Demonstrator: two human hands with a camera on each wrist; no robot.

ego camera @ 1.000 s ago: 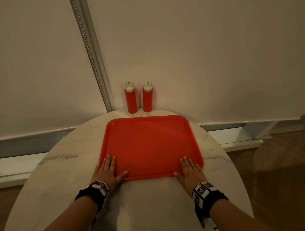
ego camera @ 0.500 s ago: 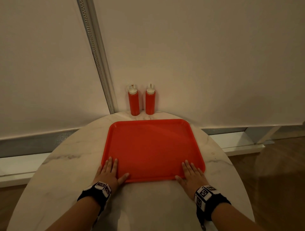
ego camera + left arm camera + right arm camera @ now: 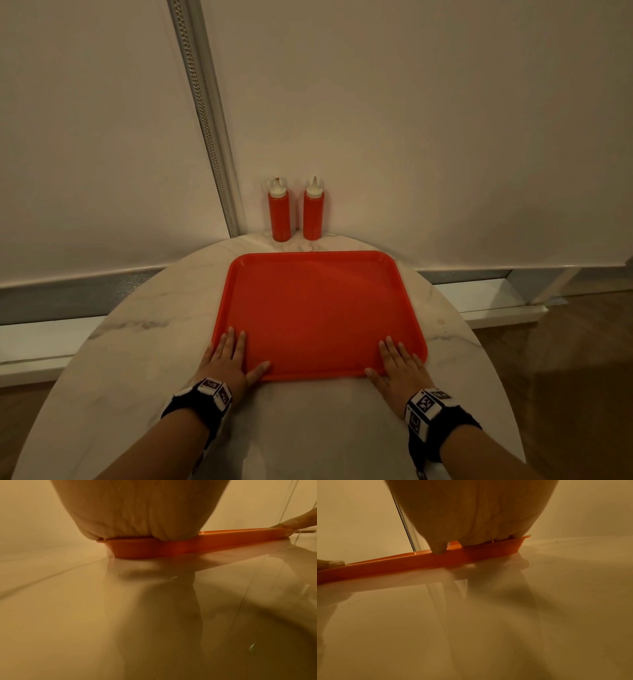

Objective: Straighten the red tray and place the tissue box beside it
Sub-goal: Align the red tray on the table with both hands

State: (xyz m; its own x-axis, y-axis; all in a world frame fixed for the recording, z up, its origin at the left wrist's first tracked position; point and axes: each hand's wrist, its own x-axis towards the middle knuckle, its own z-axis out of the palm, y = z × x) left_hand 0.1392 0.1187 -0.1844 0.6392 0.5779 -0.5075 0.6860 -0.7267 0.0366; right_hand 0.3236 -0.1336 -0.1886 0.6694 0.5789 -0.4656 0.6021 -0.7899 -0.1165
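The red tray (image 3: 318, 308) lies flat on the round marble table (image 3: 325, 428), its sides roughly square to me. My left hand (image 3: 233, 359) rests flat on the tray's near left corner, fingers straight, thumb along the near rim. My right hand (image 3: 399, 365) lies the same way on the near right corner. In the left wrist view the palm (image 3: 137, 513) sits on the tray rim (image 3: 223, 538); in the right wrist view the palm (image 3: 479, 513) sits on the tray rim (image 3: 402, 562). No tissue box shows in any view.
Two red squeeze bottles (image 3: 280, 216) (image 3: 312, 214) with white caps stand against the wall behind the tray. A blind chain (image 3: 202, 113) hangs at the left. A low sill (image 3: 496, 301) and wood floor (image 3: 565, 359) lie beyond the table's right edge.
The tray and both hands keep the same pose on the table. The head view has shifted slightly, so everything sits a little lower and further right in the picture.
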